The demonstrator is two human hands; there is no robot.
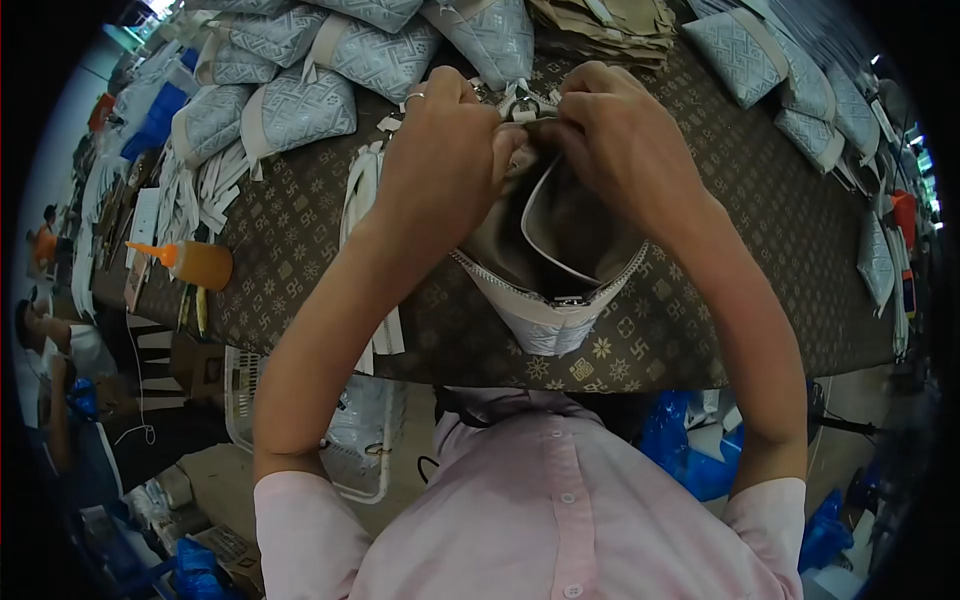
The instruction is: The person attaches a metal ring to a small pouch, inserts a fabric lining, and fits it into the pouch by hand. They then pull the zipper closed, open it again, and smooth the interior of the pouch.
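A light grey patterned bag [555, 325] with a zip stands on the table in front of me, its mouth unzipped and its dark lining showing. At the bag's far end, by a metal ring [520, 106], my left hand [447, 130] pinches the edge with its fingers closed. Opposite it, my right hand [610, 120] has its fingers closed on the same far rim, thumb inside the mouth. A pale-edged inner flap [540, 215] hangs within the bag. My fingertips partly hide the spot they grip.
Several similar grey pouches [300, 110] are piled at the back left, more [737, 57] at the right. A glue bottle with an orange nozzle [203, 264] and white strips [185, 175] lie left. Brown sheets [610, 30] are stacked behind. A white basket [375, 460] stands below the table edge.
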